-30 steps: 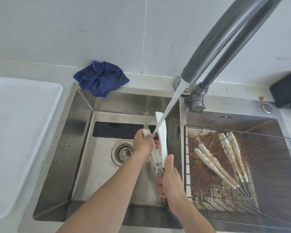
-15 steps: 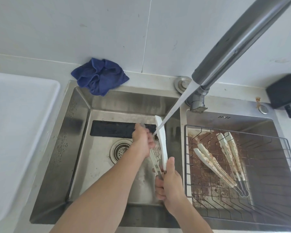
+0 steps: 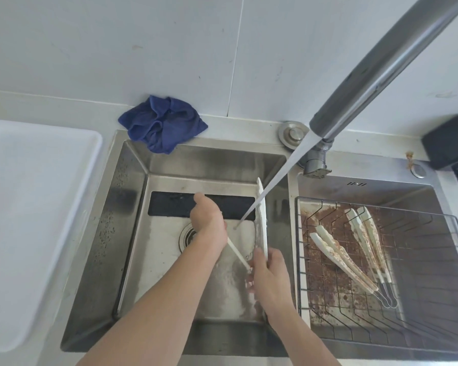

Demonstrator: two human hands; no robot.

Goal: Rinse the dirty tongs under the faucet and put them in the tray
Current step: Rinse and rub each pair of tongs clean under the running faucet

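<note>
Over the left basin of the steel sink, seen from the head camera, the only view, a pair of white tongs is spread wide under the running faucet. The right hand wraps closed around the hinge end, low in the basin, with one blade standing up along the basin's right side. The left hand is curled shut on the other blade, pulling it out to the left, so the tongs form an open V. The stream of water falls slantwise between the two blades and lands near the left hand, beside the drain.

Two more dirty tongs, streaked brown, lie in the wire rack in the right basin, waiting. The white tray sits on the counter to the left, well apart, with nothing seen in it. A blue cloth is bunched behind the sink.

To rinse well, I would judge the inner faces need the water most: keep the blades parted, tilt each one into the stream in turn, and rub with the left fingers from tip toward hinge. A firm hold at the hinge matters, since wet plastic may slip.
</note>
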